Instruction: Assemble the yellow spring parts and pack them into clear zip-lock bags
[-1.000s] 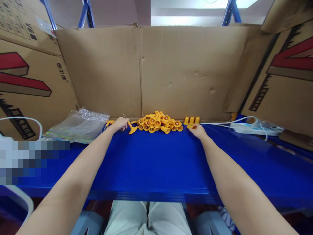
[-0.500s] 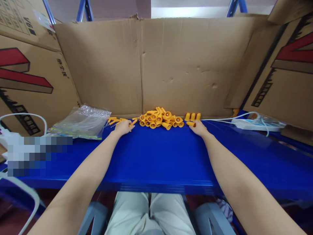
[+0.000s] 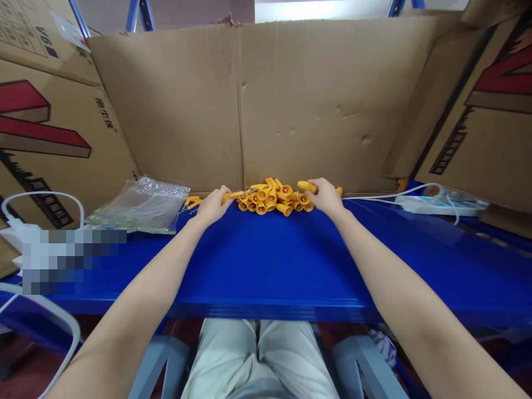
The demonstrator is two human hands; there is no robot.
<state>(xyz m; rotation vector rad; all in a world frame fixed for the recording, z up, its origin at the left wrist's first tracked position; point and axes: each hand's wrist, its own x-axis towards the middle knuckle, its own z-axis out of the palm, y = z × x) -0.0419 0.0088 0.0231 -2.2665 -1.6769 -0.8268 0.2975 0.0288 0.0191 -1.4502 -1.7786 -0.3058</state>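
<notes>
Orange pieces lie in a pile (image 3: 272,200) on the blue table (image 3: 266,260), and both hands have closed in on it, the left hand (image 3: 213,206) seemingly pinching a stemmed piece (image 3: 231,195) at its left edge, the right hand (image 3: 327,197) with its grip pinching a raised cap (image 3: 306,186) at its right.

Warehouse packing bench, cardboard cartons (image 3: 50,127), racking (image 3: 139,14)

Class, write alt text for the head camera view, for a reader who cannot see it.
At a pile of small orange parts on a blue table, the left hand pinches an orange pin and the right hand an orange cap. A cardboard wall stands behind.
</notes>
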